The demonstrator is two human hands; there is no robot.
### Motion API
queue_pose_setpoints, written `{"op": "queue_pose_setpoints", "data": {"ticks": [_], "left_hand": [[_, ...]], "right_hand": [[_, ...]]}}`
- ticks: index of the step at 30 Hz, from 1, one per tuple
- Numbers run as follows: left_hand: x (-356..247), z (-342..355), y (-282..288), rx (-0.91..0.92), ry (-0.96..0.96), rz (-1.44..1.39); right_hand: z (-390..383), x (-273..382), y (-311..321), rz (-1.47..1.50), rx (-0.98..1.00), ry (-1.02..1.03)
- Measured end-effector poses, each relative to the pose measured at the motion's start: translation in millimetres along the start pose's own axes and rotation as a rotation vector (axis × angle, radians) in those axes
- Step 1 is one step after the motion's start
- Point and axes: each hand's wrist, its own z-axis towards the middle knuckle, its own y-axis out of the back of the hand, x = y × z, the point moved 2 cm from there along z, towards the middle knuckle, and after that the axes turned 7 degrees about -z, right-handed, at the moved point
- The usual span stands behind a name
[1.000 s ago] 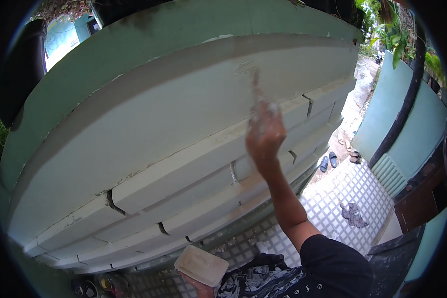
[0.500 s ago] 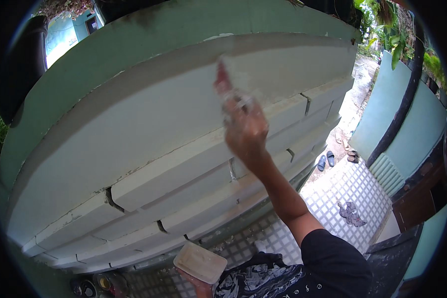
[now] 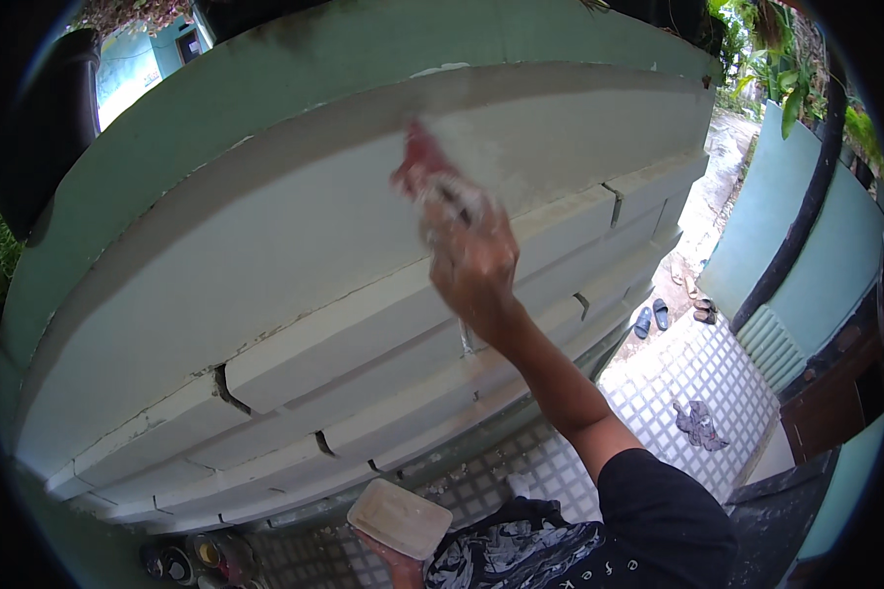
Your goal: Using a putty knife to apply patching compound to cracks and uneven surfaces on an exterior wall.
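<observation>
My right hand (image 3: 471,240), spattered with white, is raised at arm's length before the pale upper band of the wall (image 3: 265,216). Its fingers are closed round a red paintbrush-like tool (image 3: 422,157), which points up and left. Motion smears that tool, and whether its tip touches the wall cannot be told. Low in the view, my left hand (image 3: 399,562) holds a shallow rectangular tray (image 3: 400,520) with rounded corners and a pale, stained inside. The palm and fingers lie under the tray's near side and are partly hidden by it.
A green ledge (image 3: 364,64) overhangs the curved wall. Below it run stepped pale blocks (image 3: 344,324) with dark gaps. A crumpled cloth (image 3: 699,424) and sandals (image 3: 652,319) lie on the checkered floor (image 3: 648,393). Containers (image 3: 192,562) stand at the lower left.
My right hand and the red tool have shifted left and slightly down across the wall. The tray in my left hand stays nearly where it was. The whole view has moved slightly.
</observation>
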Motion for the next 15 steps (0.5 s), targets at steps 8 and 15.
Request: {"op": "queue_pose_setpoints", "data": {"ticks": [8,15], "left_hand": [[-8.5,-6.9,4.9,-0.010,-0.037,0.018],[-9.0,-9.5,1.0,0.003,-0.046,0.029]], "right_hand": [[14.9,-56.9,28.0,-0.257,-0.241,-0.195],[23.0,-43.3,13.8,-0.167,-0.150,-0.254]]}}
